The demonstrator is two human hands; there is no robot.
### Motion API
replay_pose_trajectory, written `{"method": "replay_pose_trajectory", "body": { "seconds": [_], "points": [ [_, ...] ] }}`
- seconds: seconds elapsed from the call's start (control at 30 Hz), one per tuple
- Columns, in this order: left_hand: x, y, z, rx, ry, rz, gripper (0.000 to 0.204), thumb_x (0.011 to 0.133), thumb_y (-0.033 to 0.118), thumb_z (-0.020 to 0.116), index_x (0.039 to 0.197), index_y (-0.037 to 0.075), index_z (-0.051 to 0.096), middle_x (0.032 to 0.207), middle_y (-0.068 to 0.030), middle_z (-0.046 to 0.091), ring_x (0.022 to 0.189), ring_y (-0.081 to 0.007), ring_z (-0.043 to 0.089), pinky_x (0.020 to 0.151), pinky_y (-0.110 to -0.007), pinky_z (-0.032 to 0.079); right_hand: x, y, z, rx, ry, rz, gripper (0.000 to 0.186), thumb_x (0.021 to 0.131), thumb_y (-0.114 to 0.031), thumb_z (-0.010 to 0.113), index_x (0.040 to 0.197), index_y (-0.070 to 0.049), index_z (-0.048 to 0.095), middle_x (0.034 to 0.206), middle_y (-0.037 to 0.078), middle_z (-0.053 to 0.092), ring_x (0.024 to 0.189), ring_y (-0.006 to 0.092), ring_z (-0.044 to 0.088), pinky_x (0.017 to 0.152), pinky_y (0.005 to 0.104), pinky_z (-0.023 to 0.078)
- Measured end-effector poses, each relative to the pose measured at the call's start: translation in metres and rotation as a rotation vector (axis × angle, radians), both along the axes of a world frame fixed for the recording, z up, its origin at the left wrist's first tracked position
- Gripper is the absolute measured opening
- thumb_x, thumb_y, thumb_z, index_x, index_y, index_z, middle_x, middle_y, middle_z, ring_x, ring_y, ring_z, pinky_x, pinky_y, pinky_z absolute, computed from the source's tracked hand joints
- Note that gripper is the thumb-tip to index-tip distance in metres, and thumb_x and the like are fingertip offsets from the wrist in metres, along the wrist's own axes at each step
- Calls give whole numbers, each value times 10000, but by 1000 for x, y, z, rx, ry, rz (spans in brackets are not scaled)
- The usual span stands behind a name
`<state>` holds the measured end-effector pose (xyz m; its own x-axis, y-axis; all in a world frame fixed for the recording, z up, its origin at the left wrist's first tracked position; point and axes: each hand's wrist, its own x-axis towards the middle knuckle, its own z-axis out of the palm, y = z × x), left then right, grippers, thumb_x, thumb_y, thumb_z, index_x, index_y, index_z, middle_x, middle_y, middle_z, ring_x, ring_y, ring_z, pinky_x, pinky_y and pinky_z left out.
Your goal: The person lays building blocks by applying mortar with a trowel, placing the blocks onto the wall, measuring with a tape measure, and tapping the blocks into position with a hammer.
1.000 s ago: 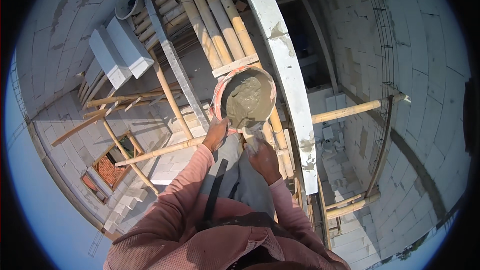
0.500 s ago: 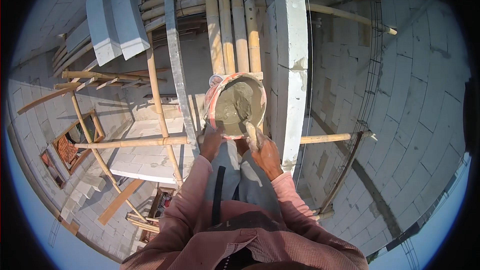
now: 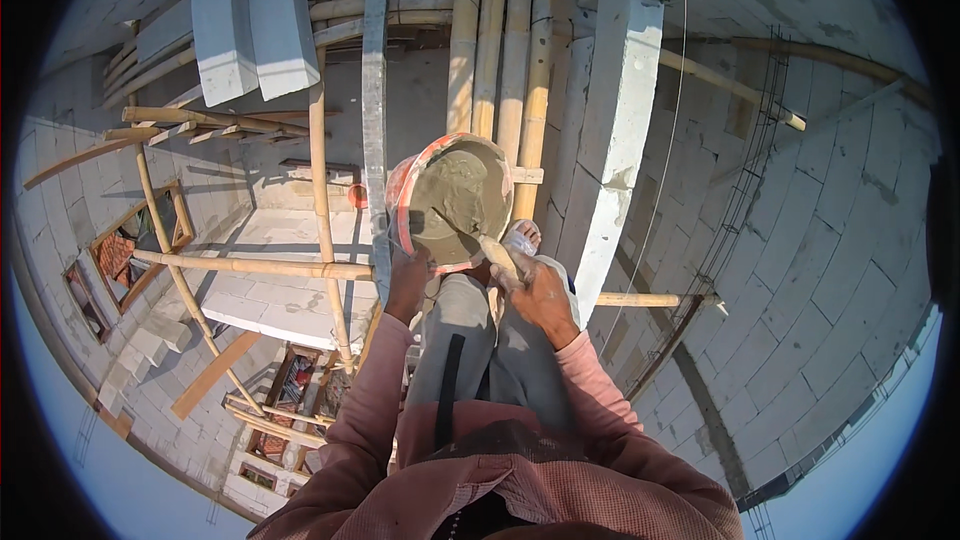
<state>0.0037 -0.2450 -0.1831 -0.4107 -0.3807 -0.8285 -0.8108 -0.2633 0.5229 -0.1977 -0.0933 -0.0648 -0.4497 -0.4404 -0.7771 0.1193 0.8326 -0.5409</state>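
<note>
An orange-red bucket of wet grey mortar is in front of my legs, above bamboo poles. My left hand is closed on its near-left rim. In my closed right hand is a trowel, gripped by its pale wooden handle. The trowel points into the bucket, its blade partly sunk in the mortar. Just right of the bucket a sandalled foot shows. The underside of the bucket is hidden.
Several lengthwise bamboo poles form the walkway. Along its right runs a white block wall with a taut string beside it. A long grey bar lies left. Two pale blocks rest far left, and a drop with bamboo scaffolding opens below.
The bucket has shifted left relative to the bamboo poles, with both hands moving along with it. A foot now shows to its right. The whole view has turned slightly.
</note>
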Motion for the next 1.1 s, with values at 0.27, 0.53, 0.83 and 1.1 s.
{"method": "replay_pose_trajectory", "body": {
  "seconds": [0.27, 0.53, 0.83, 1.1],
  "points": [
    [-98, -40, 44, 313, -56, 462, 219, 986, 195, 533, 1027, -7, 608, 998, -104, 607, 879, -199, 659, 758, -312, 545, -59, -29, 3, -95, 4, -20, 487, 921, -337, 599, 1309, -43, 577, 1000, 264, 676, 906, 440, 659, 795, 490, 524],
    [-219, -81, 23, 156, -77, 507, 217, 938, 154, 537, 965, -56, 582, 942, -113, 587, 812, -215, 641, 732, -346, 555, -169, -72, -15, -52, 65, -39, 483, 933, -337, 615, 1285, -8, 596, 1010, 266, 684, 965, 444, 655, 821, 432, 524],
    [-303, -128, 12, -311, 70, -604, 126, 901, 65, 581, 999, -14, 591, 854, -183, 644, 807, -325, 675, 682, -415, 529, -239, -92, -11, 34, 56, -269, 480, 942, -308, 627, 1278, 33, 590, 1096, 299, 664, 1035, 451, 640, 881, 431, 514],
    [-355, -149, 21, -2, 136, -130, 303, 930, 104, 546, 1221, 24, 514, 974, -54, 546, 876, -139, 595, 708, -328, 562, -240, -68, -26, -260, 87, -329, 433, 928, -219, 655, 1290, 4, 571, 1033, 269, 678, 984, 448, 645, 803, 451, 529]
  ]
}}
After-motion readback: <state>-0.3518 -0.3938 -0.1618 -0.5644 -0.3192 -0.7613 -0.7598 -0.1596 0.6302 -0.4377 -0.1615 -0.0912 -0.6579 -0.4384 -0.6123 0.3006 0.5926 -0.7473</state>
